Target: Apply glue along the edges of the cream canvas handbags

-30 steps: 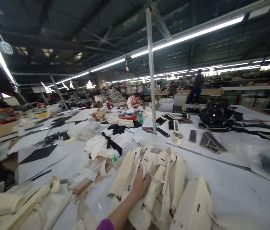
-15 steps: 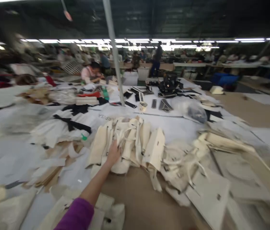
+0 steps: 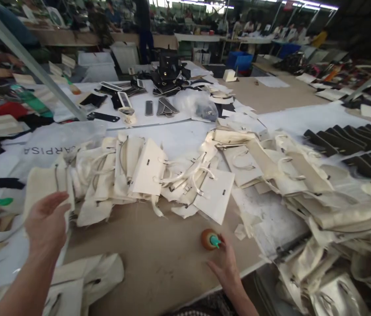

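Note:
My left hand (image 3: 47, 221) is raised at the left in front of a row of cream bag pieces (image 3: 147, 169), its fingers stretched out and nothing in them. Beside it stands a cream panel (image 3: 45, 182). Lower right, my right hand (image 3: 226, 265) is open, thumb and fingers apart, close beside a small round bottle (image 3: 206, 239) of amber liquid with a green nozzle. I cannot tell whether a fingertip touches the bottle. A flat cream panel with handles (image 3: 216, 193) lies just beyond the bottle, on the brown tabletop (image 3: 159, 250).
More cream bag parts (image 3: 346, 215) are heaped at the right, and others (image 3: 96, 276) lie at the near left. Dark panels (image 3: 346, 140) overlap at far right. A grey post (image 3: 37, 66) rises at the left. Black pieces (image 3: 168, 72) and a clear plastic bag (image 3: 198, 105) lie farther back.
The view has swung right and down. My left hand has drawn back from the cream pieces. My right hand and the amber bottle now show at the lower right.

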Demonstrator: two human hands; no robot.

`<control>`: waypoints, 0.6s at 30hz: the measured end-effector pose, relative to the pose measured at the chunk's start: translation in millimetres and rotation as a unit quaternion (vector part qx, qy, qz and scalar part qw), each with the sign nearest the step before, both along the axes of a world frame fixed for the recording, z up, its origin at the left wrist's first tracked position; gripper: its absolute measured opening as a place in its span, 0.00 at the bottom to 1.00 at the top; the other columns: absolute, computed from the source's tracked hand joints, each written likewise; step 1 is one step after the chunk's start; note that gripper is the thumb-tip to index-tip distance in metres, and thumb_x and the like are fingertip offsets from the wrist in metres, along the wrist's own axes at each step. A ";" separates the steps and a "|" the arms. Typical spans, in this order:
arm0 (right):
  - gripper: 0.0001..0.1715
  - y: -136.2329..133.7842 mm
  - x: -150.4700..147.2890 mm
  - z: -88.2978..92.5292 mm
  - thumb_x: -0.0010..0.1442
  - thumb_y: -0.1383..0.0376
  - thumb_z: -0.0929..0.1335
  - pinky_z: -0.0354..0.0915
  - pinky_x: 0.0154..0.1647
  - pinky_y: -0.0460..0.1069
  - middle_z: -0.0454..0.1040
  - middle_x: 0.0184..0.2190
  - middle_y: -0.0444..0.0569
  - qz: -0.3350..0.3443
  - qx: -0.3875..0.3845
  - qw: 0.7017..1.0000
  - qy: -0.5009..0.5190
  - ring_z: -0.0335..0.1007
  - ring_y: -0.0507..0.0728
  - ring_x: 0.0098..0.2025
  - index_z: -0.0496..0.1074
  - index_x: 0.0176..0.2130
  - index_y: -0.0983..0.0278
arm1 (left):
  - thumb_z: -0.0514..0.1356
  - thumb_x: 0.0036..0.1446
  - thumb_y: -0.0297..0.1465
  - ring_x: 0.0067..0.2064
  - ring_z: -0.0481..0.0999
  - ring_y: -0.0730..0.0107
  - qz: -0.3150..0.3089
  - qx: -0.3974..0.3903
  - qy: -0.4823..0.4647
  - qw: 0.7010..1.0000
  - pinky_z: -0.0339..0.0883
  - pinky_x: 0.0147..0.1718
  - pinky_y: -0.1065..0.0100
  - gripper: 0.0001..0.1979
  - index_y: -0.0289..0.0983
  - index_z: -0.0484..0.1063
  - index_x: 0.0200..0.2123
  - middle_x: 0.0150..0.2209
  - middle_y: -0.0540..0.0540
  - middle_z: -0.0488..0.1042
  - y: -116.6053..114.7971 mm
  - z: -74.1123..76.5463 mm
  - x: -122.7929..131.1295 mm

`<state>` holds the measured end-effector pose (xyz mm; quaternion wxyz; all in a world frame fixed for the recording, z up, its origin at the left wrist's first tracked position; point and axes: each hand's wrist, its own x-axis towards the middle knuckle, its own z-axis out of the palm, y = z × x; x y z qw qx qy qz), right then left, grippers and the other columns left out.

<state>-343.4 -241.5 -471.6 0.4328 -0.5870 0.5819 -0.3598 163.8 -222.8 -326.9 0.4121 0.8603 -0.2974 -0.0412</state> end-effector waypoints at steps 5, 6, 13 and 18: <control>0.45 -24.1 10.0 -4.6 0.48 0.67 0.75 0.54 0.66 0.69 0.68 0.61 0.56 0.054 -0.012 0.998 -0.004 0.61 0.71 0.63 0.64 0.63 0.59 | 0.63 0.59 0.41 0.56 0.75 0.41 -0.020 -0.084 0.112 0.990 0.67 0.56 0.40 0.17 0.40 0.72 0.48 0.54 0.37 0.76 6.2 22.7 -122.1; 0.43 -29.6 11.1 -4.8 0.49 0.68 0.75 0.55 0.65 0.69 0.69 0.60 0.56 0.061 -0.011 0.998 -0.010 0.62 0.71 0.62 0.65 0.62 0.59 | 0.64 0.58 0.41 0.51 0.78 0.44 -0.034 -0.077 0.121 0.989 0.70 0.53 0.42 0.16 0.40 0.73 0.46 0.50 0.38 0.78 2.1 22.9 -144.0; 0.37 -38.0 -20.0 15.4 0.47 0.69 0.75 0.63 0.62 0.60 0.75 0.53 0.52 0.126 0.036 0.988 -0.078 0.69 0.65 0.57 0.70 0.56 0.59 | 0.65 0.55 0.42 0.40 0.80 0.57 -0.221 0.026 0.262 0.939 0.74 0.37 0.61 0.19 0.36 0.73 0.44 0.41 0.40 0.81 -60.6 11.9 -249.5; 0.36 -9.4 -80.1 22.3 0.50 0.66 0.74 0.69 0.58 0.55 0.76 0.55 0.53 0.151 0.099 0.977 -0.112 0.72 0.64 0.58 0.68 0.58 0.60 | 0.62 0.56 0.43 0.47 0.80 0.54 -0.246 0.009 0.295 0.923 0.74 0.36 0.61 0.27 0.37 0.63 0.54 0.50 0.36 0.76 -122.2 -9.2 -294.5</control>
